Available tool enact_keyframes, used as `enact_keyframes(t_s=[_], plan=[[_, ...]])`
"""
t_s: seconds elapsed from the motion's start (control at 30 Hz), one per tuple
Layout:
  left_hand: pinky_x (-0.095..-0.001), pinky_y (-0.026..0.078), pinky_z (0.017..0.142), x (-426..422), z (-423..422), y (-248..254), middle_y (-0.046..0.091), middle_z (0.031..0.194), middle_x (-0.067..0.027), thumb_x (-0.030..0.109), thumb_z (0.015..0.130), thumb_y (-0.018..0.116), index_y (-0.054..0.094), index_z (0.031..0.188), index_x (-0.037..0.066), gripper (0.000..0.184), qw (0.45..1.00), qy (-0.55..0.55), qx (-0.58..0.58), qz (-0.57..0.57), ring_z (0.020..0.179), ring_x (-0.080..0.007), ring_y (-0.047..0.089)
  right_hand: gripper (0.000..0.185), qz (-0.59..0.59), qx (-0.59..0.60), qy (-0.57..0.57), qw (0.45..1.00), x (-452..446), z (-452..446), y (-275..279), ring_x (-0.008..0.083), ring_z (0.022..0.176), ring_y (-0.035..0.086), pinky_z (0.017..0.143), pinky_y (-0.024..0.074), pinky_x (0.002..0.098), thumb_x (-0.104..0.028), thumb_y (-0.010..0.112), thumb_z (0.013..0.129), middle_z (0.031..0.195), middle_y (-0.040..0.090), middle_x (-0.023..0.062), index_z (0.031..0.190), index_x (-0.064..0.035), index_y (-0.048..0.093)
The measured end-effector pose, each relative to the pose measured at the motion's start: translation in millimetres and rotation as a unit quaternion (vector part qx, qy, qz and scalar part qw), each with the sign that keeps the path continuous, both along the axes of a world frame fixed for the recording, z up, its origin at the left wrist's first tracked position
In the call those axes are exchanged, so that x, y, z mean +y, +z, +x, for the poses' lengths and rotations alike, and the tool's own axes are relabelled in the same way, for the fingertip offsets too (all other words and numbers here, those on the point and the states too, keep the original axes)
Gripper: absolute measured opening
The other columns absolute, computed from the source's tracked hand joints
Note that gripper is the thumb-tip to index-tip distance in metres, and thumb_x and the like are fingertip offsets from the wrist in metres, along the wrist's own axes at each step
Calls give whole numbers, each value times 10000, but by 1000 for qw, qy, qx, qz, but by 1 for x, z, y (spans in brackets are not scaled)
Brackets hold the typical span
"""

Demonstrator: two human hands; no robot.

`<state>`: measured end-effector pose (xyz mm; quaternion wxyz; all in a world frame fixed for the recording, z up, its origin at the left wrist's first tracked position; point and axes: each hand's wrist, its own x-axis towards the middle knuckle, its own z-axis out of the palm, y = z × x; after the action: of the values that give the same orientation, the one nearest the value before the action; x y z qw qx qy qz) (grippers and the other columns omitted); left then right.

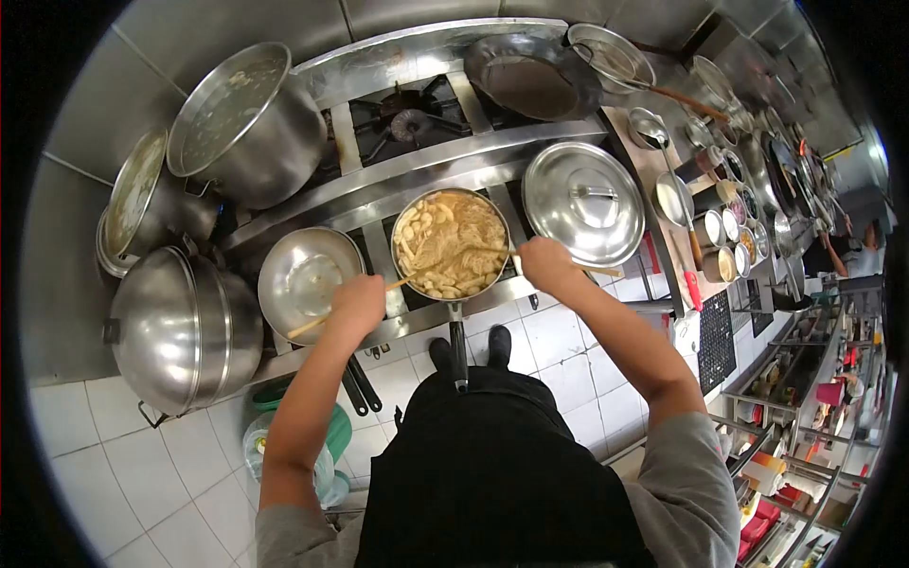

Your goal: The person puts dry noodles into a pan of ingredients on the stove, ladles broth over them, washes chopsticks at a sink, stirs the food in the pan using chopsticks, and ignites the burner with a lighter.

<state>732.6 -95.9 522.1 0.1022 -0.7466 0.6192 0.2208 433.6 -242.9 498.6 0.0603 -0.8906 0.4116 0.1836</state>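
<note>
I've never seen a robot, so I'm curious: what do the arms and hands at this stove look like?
They are a person's. The left hand and right hand are ungloved. Plain grey sleeves end near the elbows, beside a black apron. No cables or markings show.

Bright light glints off the steel lid (579, 220), while fisheye distortion bends the edges toward black corners.

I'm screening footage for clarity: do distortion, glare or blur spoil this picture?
Head view: strong fisheye bending, with dark corners; head view: bright reflections on the steel lid; head view: left hand, right hand and food readable, while the far-right shelving is small and hard to read.
</note>
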Motion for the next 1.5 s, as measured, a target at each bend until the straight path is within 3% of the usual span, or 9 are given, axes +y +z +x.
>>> enact_keyframes(t_s=[0.13, 0.3, 0.6, 0.8, 1.0, 1.17, 1.27, 1.4, 1.5], plan=[[-480, 538, 788, 10, 9, -6, 701, 930, -195, 66, 804, 607, 701, 941, 39, 169, 1000, -21, -15, 3, 885, -379, 685, 202, -12, -12, -66, 998, -8, -11, 25, 327, 831, 722, 698, 587, 418, -137, 566, 877, 877, 722, 175, 914, -44, 741], [-484, 540, 775, 16, 12, 43, 699, 892, -194, 75, 809, 601, 694, 922, 23, 155, 999, 15, -11, -26, 871, -376, 686, 223, 12, -2, -22, 1000, -17, 0, 84, 347, 871, 711, 743, 580, 435, -123, 550, 861, 913, 717, 188, 954, -42, 737], [-487, 537, 795, 3, 4, -6, 694, 959, -226, 60, 819, 602, 703, 946, 4, 172, 1000, 20, -13, -7, 900, -400, 678, 227, 11, 8, -58, 998, -29, 20, -3, 356, 893, 712, 761, 577, 432, -145, 555, 873, 965, 715, 212, 928, -19, 735], [-467, 553, 755, 11, 8, 37, 700, 962, -208, 87, 819, 612, 701, 947, 28, 167, 1000, 15, -5, -10, 889, -361, 697, 213, 6, 11, -40, 999, -23, -16, 84, 370, 856, 707, 752, 579, 430, -134, 561, 867, 914, 710, 217, 915, -19, 734], [-478, 549, 768, -21, -28, -23, 694, 947, -215, 91, 847, 585, 700, 948, 29, 165, 997, -26, 31, -70, 880, -372, 693, 194, 31, 1, 21, 999, -22, -21, -39, 362, 834, 706, 722, 579, 444, -117, 568, 850, 886, 707, 218, 895, -14, 726], [-481, 539, 774, -13, -5, -41, 690, 944, -207, 68, 822, 603, 691, 1005, 21, 208, 997, 45, 12, -66, 893, -394, 677, 181, 31, -39, -8, 999, -9, -35, 0, 368, 802, 704, 711, 572, 459, -97, 560, 834, 876, 703, 229, 857, -11, 718], [-487, 534, 787, -5, -10, -19, 686, 941, -219, 61, 821, 590, 689, 990, 18, 201, 998, 33, 5, -47, 908, -395, 673, 193, 24, -12, -63, 998, -15, -37, 68, 376, 832, 704, 734, 571, 465, -95, 565, 823, 893, 701, 241, 868, 4, 723], [-501, 530, 796, -4, -34, 8, 683, 930, -238, 46, 821, 564, 692, 951, 9, 186, 998, -18, 42, -46, 906, -400, 672, 208, 29, 12, -41, 999, -26, -38, 38, 383, 841, 704, 750, 576, 451, -138, 596, 834, 909, 702, 238, 910, 4, 727], [-507, 537, 783, -12, -48, -20, 685, 914, -243, 39, 825, 555, 697, 926, 4, 178, 994, -53, 45, -79, 862, -405, 679, 228, -21, -11, -48, 999, -28, -30, -9, 355, 845, 715, 735, 584, 437, -165, 570, 872, 904, 711, 209, 932, -11, 728]])
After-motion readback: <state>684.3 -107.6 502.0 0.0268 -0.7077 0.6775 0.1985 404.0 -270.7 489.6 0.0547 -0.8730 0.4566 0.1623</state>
